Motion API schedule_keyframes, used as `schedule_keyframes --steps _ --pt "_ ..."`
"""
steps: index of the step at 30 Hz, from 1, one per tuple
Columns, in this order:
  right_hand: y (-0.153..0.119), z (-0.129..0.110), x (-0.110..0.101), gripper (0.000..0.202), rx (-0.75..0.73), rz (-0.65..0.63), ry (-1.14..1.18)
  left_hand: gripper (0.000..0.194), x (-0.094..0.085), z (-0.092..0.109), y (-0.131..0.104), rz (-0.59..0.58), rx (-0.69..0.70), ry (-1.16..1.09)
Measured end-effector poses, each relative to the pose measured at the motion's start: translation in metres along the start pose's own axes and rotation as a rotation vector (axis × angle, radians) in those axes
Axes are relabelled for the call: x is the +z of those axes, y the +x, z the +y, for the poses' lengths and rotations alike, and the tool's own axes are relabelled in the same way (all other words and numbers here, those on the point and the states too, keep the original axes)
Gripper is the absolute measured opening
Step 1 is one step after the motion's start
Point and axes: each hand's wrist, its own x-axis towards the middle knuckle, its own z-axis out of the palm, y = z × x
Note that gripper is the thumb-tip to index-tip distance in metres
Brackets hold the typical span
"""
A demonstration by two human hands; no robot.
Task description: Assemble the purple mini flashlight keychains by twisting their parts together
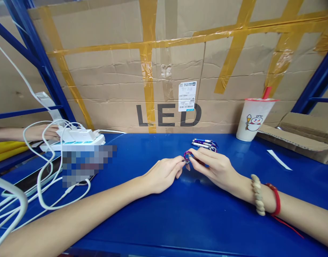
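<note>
Left hand (164, 175), right hand (217, 166): narrow pinch
Purple ring (185, 153): centre, seemingly in both, completion unclear
Metal tubes (202, 145): lying centre-right

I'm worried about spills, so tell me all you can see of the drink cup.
The cup is whitish and looks like plastic, wider at the top than at the base. It has a red rim, a red straw poking up, and a printed snowman-like figure beside an ice-cream cone. It stands on its base on the blue table, by the cardboard flap; whether they touch is unclear. No hand touches it. I can't tell how full it is.
</note>
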Motion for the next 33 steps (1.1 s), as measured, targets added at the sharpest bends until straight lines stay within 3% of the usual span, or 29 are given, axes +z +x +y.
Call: schedule_keyframes --steps 10,17,26,33 --pt "0.0012 0.0012 -0.0001 0.022 0.014 -0.025 -0.027 0.034 0.0001 -0.0007 -0.0005 0.068 -0.012 -0.094" --pt "0.0007 0.0031 -0.0018 0.032 0.003 -0.092 -0.043 0.032 0.0002 0.0003 0.0010 0.174 -0.087 0.009" --pt "0.0035 -0.0017 -0.0004 0.043 0.222 -0.302 0.149 0.026 0.0010 0.0002 0.0031 0.092 -0.196 0.176" --pt "0.0045 0.0025 -0.0015 0.039 0.336 -0.386 0.200 0.025 0.0027 -0.0027 0.0046 0.169 -0.301 0.234"
